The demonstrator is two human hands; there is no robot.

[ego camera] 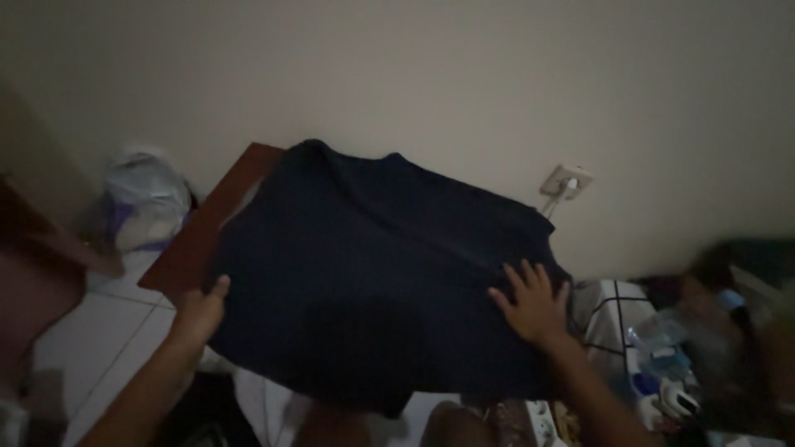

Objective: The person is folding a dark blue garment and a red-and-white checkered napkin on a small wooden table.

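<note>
A dark navy garment [373, 273] lies spread over a brown table [203, 236] in the middle of the frame, covering nearly all of it; only a strip of wood shows at the left, running from the upper corner down toward the lower left. The cloth hangs past the near edge at the bottom centre.

The left hand [199, 313] sits at the cloth's lower-left edge, thumb up on the fabric; the fingers are hidden, so whether they pinch the edge I cannot tell. The right hand [534, 302] lies flat on the right part of the cloth, fingers spread wide and clamped on nothing, pressing down. The two hands are well apart, one at each side, which looks like a way to keep the cloth stretched flat and stop it sliding off the sloping view of the board.

At upper left, by the wall, stands a pale plastic bag [141, 203]. A wall socket [566, 182] with a plug in it sits at right of centre, just above the cloth's far corner. At lower right are blurred small things, among them a checked white cloth [609, 310]. White floor tiles [99, 339] show at lower left. The room is dim
</note>
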